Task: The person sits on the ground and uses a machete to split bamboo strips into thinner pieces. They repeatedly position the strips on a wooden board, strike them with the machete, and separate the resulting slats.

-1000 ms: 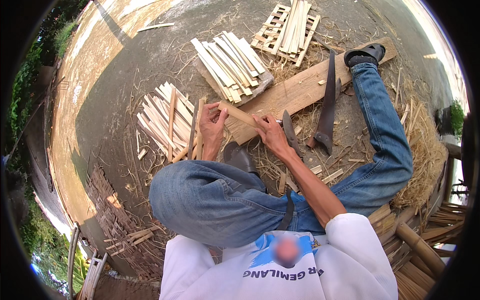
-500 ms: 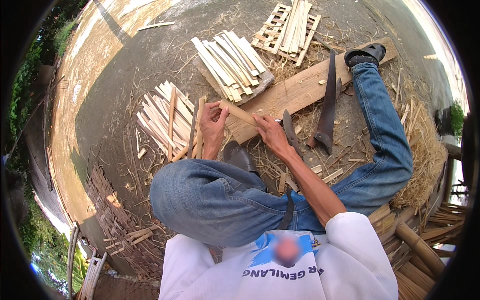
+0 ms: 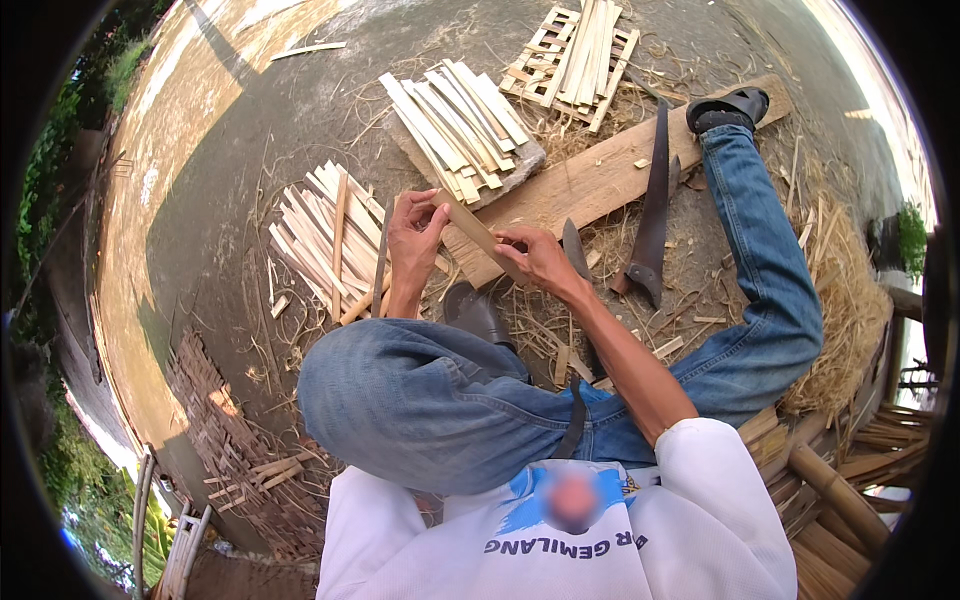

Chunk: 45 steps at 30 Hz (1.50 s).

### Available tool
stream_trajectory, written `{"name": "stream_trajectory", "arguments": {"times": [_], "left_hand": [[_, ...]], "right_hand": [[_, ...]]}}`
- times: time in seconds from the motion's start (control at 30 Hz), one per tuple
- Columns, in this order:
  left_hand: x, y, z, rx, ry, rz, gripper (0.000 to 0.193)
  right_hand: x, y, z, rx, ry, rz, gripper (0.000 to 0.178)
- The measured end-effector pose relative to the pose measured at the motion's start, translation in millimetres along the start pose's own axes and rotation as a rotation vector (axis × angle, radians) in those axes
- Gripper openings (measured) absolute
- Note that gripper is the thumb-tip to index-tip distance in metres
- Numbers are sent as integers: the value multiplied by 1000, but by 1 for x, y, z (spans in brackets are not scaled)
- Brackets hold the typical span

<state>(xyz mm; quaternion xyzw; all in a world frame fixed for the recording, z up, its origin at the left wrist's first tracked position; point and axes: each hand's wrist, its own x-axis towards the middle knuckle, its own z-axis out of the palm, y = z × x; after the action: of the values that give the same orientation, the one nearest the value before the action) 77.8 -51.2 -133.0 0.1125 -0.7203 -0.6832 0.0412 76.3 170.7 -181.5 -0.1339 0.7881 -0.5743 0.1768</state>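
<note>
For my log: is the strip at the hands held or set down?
Held: the left hand grips the strip near its far end, the right hand lower down.

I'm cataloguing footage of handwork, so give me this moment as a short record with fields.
Left hand: holds the upper end of a thin wooden strip
Right hand: grips the same strip nearer its lower end
Board: on the ground beyond the hands, a black shoe on its far end
Stacked strips: pale, on a stone slab
Loose strips: heaped left of the left hand
Knife: beside the right hand, partly hidden by the forearm
</note>
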Motion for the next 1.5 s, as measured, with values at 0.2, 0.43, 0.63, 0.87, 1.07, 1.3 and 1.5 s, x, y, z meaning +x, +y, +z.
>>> {"name": "stream_trajectory", "arguments": {"times": [0.2, 0.43, 0.63, 0.87, 1.07, 1.3, 1.5], "left_hand": [[28, 38, -8, 28, -144, -136, 33], [21, 31, -2, -48, 1, -156, 55], [-38, -3, 15, 148, -108, -100, 48], [-36, 2, 10, 624, -99, 346, 35], [-16, -8, -5, 736, -94, 525, 26], [-9, -24, -18, 763, -86, 576, 26], [-9, -31, -17, 786, -91, 563, 25]], "right_hand": [[13, -20, -5, 9, -251, 85, 32], [28, -13, -11, 690, 132, 313, 24], [41, 17, -6, 917, 457, 418, 17], [59, 20, 20, 999, 614, 448, 15], [80, 7, 31, 953, 643, 474, 14], [96, 31, 45, 821, 640, 468, 15], [96, 38, 46, 788, 649, 460, 16]]}}
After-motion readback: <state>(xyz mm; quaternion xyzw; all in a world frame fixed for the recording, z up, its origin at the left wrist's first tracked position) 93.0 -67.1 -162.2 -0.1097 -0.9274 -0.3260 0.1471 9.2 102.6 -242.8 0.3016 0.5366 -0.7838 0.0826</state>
